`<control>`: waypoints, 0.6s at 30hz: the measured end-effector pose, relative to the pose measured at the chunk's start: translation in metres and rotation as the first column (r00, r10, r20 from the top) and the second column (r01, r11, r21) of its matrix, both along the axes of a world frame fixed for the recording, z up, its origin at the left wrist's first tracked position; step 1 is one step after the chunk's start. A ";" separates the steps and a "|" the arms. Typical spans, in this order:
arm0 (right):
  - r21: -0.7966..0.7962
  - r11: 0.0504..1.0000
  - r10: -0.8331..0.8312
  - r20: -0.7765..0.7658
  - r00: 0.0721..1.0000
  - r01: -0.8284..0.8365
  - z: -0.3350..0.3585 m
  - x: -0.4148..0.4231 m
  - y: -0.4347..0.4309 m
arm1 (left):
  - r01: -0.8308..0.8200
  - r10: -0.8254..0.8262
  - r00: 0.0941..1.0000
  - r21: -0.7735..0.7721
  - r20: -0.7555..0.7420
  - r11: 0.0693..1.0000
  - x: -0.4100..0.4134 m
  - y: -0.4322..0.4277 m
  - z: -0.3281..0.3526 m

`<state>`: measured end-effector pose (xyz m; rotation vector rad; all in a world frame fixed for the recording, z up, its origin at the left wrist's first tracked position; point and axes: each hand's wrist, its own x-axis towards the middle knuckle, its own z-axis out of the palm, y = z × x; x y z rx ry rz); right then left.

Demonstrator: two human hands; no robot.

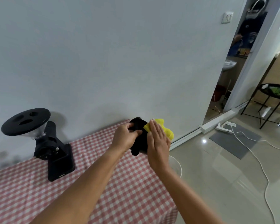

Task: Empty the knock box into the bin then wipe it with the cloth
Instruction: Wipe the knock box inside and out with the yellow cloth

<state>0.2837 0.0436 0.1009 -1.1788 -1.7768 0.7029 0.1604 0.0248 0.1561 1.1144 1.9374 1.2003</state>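
Cloth [166, 132] pressed to the knock box [138, 139] over a red-checked table [103, 183], against a white wall.
Left hand [126, 138] grips the box at the table's far corner; right hand [158, 143], fingers straight and together, presses the cloth on it. Grinder [52, 147] at 9 o'clock; mat [234, 140] on glossy floor at 3.

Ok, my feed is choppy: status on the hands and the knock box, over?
Left hand grips knock box. Right hand flat, pressing yellow cloth against it. Nothing in the way.
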 end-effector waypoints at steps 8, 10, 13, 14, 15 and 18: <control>0.112 0.984 0.115 0.182 0.977 -0.137 0.000 0.001 -0.011 | 0.035 -0.030 0.998 0.085 -0.052 0.996 -0.002 -0.007 -0.001; 0.099 0.988 0.108 0.107 0.988 -0.118 0.003 0.004 -0.003 | 0.102 -0.091 0.989 0.089 -0.118 0.991 0.000 -0.010 -0.002; -0.103 0.989 0.094 -0.129 0.987 -0.108 0.015 0.009 0.015 | 0.142 -0.122 0.975 0.094 -0.185 0.985 0.002 -0.013 -0.002; -0.110 0.987 0.102 -0.121 0.987 -0.116 0.017 0.009 0.015 | 0.141 -0.121 0.974 0.096 -0.190 0.985 0.002 -0.014 -0.002; -0.088 0.989 0.115 -0.056 0.992 -0.120 0.018 0.008 0.011 | 0.139 -0.120 0.976 0.099 -0.180 0.985 0.001 -0.014 -0.002; 0.026 0.992 0.122 0.131 0.984 -0.126 0.016 0.009 -0.008 | 0.175 -0.159 0.978 0.112 -0.132 0.978 0.001 -0.018 -0.005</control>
